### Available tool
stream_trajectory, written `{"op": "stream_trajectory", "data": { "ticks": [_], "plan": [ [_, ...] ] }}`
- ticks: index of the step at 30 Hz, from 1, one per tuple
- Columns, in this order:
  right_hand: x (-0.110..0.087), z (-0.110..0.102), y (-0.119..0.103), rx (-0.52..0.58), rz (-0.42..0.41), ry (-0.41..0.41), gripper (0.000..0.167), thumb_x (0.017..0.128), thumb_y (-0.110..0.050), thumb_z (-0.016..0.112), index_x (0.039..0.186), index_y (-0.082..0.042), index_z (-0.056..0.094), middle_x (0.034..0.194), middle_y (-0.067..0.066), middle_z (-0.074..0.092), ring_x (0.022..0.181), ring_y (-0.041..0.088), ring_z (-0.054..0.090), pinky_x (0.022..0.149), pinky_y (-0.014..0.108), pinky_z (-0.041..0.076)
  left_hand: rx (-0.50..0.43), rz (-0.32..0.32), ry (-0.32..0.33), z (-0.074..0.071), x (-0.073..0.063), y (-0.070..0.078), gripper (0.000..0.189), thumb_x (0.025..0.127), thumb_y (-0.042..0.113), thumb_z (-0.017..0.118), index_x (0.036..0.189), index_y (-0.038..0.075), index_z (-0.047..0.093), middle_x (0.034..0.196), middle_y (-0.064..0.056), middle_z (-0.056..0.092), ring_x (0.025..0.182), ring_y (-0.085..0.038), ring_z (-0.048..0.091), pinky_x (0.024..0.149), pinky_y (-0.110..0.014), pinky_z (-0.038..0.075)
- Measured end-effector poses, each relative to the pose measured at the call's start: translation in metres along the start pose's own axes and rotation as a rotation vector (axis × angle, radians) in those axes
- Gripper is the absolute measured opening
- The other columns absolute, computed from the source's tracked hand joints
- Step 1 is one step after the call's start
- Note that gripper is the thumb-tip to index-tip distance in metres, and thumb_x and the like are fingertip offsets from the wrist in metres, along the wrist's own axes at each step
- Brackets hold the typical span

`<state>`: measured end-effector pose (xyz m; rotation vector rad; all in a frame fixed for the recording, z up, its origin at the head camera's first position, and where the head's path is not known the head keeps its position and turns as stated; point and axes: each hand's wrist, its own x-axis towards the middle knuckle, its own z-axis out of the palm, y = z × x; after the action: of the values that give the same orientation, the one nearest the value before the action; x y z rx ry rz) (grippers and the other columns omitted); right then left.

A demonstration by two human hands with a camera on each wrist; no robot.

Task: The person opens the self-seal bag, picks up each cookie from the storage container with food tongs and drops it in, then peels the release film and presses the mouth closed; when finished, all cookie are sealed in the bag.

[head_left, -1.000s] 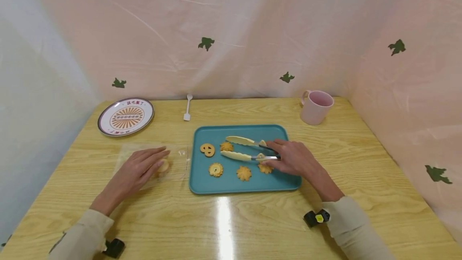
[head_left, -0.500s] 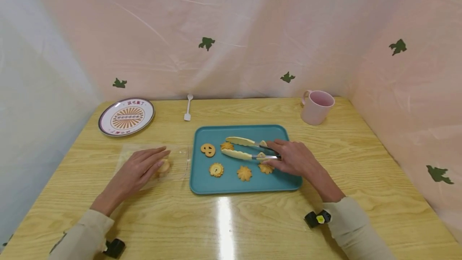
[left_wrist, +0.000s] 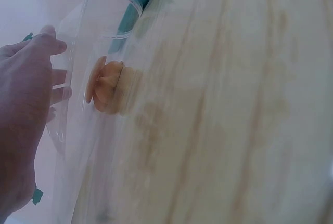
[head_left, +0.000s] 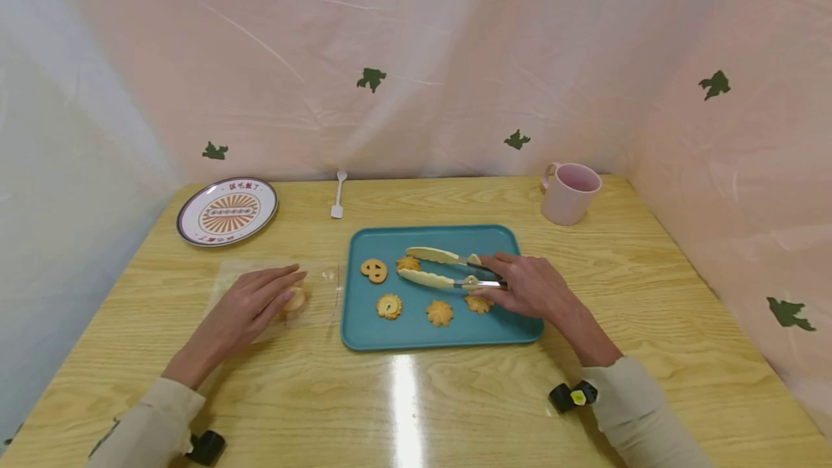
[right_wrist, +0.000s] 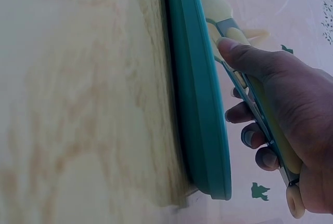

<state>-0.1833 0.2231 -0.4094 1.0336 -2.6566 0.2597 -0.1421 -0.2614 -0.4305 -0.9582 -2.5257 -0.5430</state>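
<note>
The right hand (head_left: 528, 284) grips one pair of tongs (head_left: 429, 279), likely light, springy and best held mid-handle, over a teal tray (head_left: 373, 243) bearing five cookies (head_left: 440, 313), probably brittle; left of the tray, the left hand (head_left: 250, 302), fingers loose, lies at one clear bag (head_left: 323, 300), bagged cookies (head_left: 296, 299) partly hidden, their number unclear.
</note>
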Motion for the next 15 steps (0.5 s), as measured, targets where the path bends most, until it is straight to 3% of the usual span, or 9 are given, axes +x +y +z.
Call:
{"op": "stream_trajectory", "data": {
  "ticks": [15],
  "plan": [
    [0.0031,0.0024,-0.0066,0.017,-0.060,0.063,0.055,0.088,-0.044,0.080,0.125,-0.004,0.072,0.096,0.009,0.071,0.060,0.016,0.059,0.048,0.033,0.049,-0.002,0.006,0.005,0.0006,0.0001,-0.0001,0.035,0.107,0.015,0.059,0.140,0.005,0.064,0.140,-0.016,0.062,0.122,-0.037,0.060,0.102,-0.057,0.044]
  ]
}}
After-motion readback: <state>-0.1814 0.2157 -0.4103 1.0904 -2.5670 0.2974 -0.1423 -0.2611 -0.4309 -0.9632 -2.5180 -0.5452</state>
